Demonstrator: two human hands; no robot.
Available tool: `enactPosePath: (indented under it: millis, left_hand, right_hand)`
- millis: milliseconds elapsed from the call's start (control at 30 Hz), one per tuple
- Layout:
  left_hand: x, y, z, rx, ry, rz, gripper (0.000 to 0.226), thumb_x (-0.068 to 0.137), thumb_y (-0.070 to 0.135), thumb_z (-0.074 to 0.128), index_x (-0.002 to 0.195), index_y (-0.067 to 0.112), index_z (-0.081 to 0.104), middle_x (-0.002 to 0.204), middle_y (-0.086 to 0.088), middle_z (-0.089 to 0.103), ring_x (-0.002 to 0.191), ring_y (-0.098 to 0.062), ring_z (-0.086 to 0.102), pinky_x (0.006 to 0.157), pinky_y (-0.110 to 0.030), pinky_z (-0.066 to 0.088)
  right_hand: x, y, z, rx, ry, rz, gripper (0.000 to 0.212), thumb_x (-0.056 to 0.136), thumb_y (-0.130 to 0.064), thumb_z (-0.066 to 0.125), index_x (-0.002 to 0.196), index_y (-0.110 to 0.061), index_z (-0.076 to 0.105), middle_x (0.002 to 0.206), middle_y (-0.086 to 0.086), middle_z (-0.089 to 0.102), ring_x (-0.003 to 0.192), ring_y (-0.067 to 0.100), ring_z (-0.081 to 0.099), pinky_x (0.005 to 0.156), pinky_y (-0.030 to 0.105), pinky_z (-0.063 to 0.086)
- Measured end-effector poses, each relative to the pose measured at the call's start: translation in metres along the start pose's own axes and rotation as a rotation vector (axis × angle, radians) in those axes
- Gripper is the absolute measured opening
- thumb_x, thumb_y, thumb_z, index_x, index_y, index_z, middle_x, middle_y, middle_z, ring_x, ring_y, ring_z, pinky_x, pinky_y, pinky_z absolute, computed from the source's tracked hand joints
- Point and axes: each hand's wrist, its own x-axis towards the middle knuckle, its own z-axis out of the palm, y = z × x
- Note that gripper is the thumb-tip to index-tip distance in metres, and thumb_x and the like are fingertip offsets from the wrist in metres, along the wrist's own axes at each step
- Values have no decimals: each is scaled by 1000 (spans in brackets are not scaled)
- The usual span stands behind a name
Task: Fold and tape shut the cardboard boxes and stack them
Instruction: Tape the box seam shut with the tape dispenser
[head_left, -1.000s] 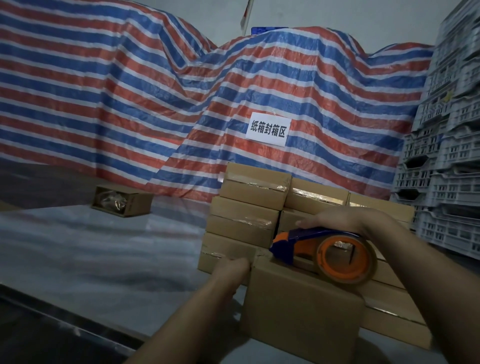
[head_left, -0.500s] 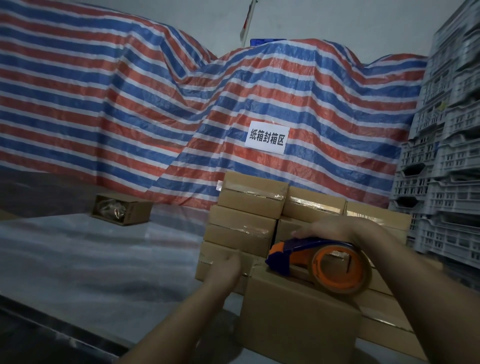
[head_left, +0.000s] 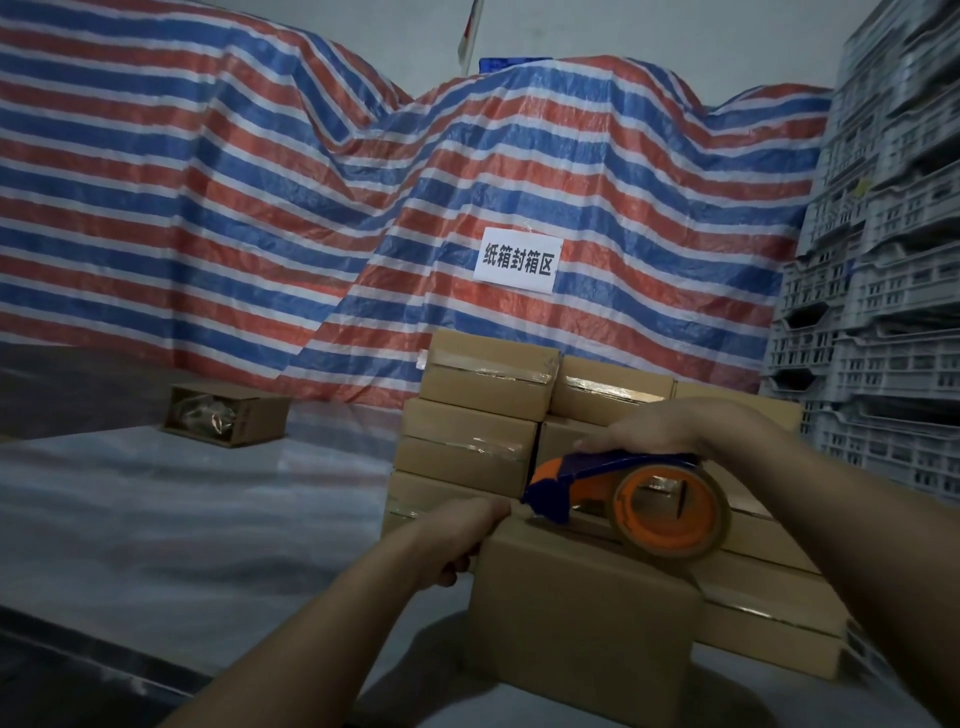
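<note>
Near box (head_left: 582, 618) sits on the surface (head_left: 182, 519), just in front of the taped stack (head_left: 467, 415). Left hand (head_left: 457, 535) fingers curled on its left top edge as a brace. Right hand (head_left: 660, 426) fingers wrapped over the tape dispenser (head_left: 639, 499), nose down on the top seam, likely to lay tape.

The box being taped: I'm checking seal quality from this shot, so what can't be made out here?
- Top seam of the box: head view, hidden under the tape dispenser and right hand.
- Left hand fingertips: behind the box's far corner.
- Small open box contents: too dim.
</note>
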Motion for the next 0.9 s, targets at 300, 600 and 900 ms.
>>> enactPosePath:
  millis: [300, 600, 900]
  left_hand:
    - [-2, 4, -2, 18, 48, -9, 33, 95, 52, 45, 82, 22, 51, 77, -1, 44, 67, -13, 36, 61, -27, 31]
    - [-18, 25, 17, 728, 400, 581, 39, 103, 46, 31, 127, 26, 54, 127, 0, 56, 115, -14, 53, 98, -32, 43]
    - [-14, 6, 34, 1030, 266, 629, 86, 79, 84, 8, 129, 30, 52, 131, 3, 57, 115, -14, 54, 91, -35, 46]
  right_hand:
    - [-8, 51, 2, -158, 33, 90, 52, 94, -70, 42, 94, -26, 68, 83, -4, 72, 71, 7, 68, 67, 22, 47]
    - [3, 60, 3, -3, -91, 104, 54, 95, -66, 46, 116, -20, 65, 102, 7, 74, 85, 16, 69, 76, 25, 53]
    - [-7, 89, -8, 95, -115, 89, 60, 90, -71, 49, 106, -15, 67, 70, -2, 69, 60, 12, 64, 63, 23, 52]
